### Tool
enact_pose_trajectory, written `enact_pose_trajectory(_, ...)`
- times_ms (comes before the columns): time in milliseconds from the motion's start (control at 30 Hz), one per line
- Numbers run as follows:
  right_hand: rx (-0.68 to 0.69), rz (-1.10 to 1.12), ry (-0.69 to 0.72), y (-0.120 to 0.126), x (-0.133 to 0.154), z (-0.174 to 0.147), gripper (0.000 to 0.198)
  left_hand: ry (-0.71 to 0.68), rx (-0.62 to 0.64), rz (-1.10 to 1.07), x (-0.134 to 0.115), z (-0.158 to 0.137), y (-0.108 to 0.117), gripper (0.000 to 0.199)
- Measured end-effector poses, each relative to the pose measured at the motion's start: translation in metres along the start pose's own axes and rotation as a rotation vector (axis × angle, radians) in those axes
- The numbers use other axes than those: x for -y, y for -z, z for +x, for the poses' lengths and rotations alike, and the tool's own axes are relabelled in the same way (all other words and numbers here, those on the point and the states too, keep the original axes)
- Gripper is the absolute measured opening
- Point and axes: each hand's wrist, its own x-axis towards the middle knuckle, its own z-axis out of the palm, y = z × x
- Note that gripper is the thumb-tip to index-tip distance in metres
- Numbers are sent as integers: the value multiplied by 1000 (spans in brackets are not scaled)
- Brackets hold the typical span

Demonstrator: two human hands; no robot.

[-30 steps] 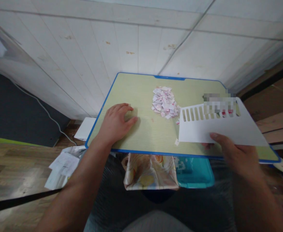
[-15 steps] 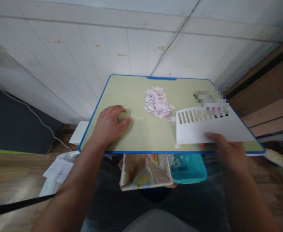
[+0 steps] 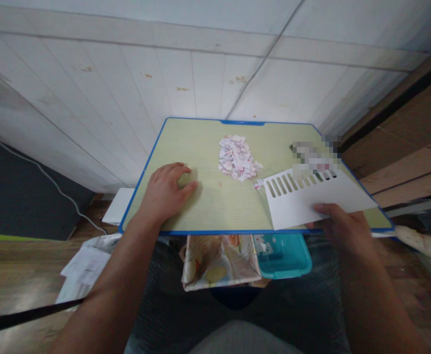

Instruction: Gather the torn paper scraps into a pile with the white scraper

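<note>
My right hand (image 3: 342,223) grips a white slotted sheet (image 3: 320,199) by its near edge, thumb on top and the other fingers mostly hidden beneath. A row of long slots runs along the sheet's far side. My left hand (image 3: 169,189) rests on the left part of the small table (image 3: 208,211), fingers bent and thumb apart, holding nothing. Between the hands, farther back, lies a heap of small torn paper pieces (image 3: 237,157). A few loose paper pieces (image 3: 258,184) sit by the sheet's left corner.
A blurred-out item (image 3: 313,157) lies at the table's right rear. Below the front edge are a patterned cloth-lined container (image 3: 218,265) and a teal plastic bin (image 3: 285,260) with scraps inside. The wall (image 3: 208,83) stands behind; papers (image 3: 84,265) lie low on the left.
The sheet has tilted in my right hand, its left near corner swinging lower toward the table's front edge. My left hand stays in place. The view has shifted slightly.
</note>
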Motion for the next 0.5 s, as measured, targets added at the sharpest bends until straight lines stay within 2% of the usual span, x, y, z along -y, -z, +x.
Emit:
enact_pose_trajectory(100,-44,64,-109,-9,9,1,23,-22,-14,-15,1,0,-1,38)
enact_pose_trajectory(233,-183,-18,-63,-35,14,5,27,-24,-19,-16,0,-1,-2,38)
enact_pose_trajectory(400,-75,-29,10,-78,18,9,36,-13,-5,-14,-2,-1,1,39)
enact_pose_trajectory(500,-13,-29,28,-92,20,12,40,-11,-3,-16,-3,-2,2,38)
